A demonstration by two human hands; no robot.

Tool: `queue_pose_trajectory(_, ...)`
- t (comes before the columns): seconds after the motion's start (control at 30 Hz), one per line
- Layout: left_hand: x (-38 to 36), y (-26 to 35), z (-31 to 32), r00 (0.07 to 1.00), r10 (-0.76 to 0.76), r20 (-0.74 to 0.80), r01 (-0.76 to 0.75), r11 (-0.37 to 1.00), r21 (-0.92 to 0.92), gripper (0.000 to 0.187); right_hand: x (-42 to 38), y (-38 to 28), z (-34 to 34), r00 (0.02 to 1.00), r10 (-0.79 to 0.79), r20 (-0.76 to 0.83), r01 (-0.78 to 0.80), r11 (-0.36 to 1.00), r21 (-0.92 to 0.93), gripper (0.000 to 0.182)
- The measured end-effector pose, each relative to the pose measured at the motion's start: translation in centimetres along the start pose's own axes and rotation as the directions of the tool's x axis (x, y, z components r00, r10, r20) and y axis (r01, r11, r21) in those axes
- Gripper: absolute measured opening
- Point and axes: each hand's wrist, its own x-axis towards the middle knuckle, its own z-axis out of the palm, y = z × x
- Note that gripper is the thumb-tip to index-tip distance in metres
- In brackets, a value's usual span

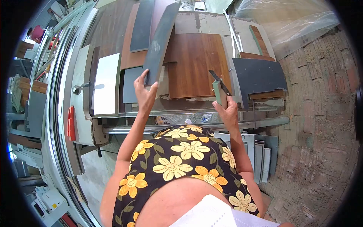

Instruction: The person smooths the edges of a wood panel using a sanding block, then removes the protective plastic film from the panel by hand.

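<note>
My left hand (146, 94) grips the near end of a long dark grey board (160, 43), its thumb on one side and fingers on the other. The board is raised at a slant over other panels. In my right hand (228, 111) are a black utility knife (220, 82), blade pointing up and left, and a small green-and-tan block (219, 94) held against it. Below the knife lies a brown wood-grain panel (198, 64). A white panel (106, 84) rests left of my left hand, and a grey panel (133, 81) lies close beside it.
A dark grey panel (261, 77) sits at the table's right end. Metal rails (60, 113) run along the left, near a red push piece (71, 123). Several panels (261, 160) lean below the table on the right. Plastic sheeting (287, 22) hangs at the back.
</note>
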Motion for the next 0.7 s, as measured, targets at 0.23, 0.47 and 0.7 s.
queue_pose_trajectory(0.23, -7.2, 2.1, -6.7, 0.933, -0.326, 0.15, 0.359, 0.825, -0.437, 0.059, 3.6, -1.8, 2.5, 0.989, -0.088, 0.115, 0.087, 0.996, 0.014, 0.043)
queue_pose_trajectory(0.47, -13.1, 0.8, -9.1, 0.853, -0.391, 0.344, 0.52, 0.599, -0.608, 0.079, 6.3, -4.1, 6.4, 0.945, -0.301, 0.124, 0.305, 0.952, -0.006, 0.045)
queue_pose_trajectory(0.7, -15.9, -0.1, -10.6, 0.782, -0.462, 0.418, 0.6, 0.376, -0.706, 0.083, 5.4, -4.3, 7.7, 0.925, -0.311, 0.218, 0.304, 0.95, 0.066, 0.047)
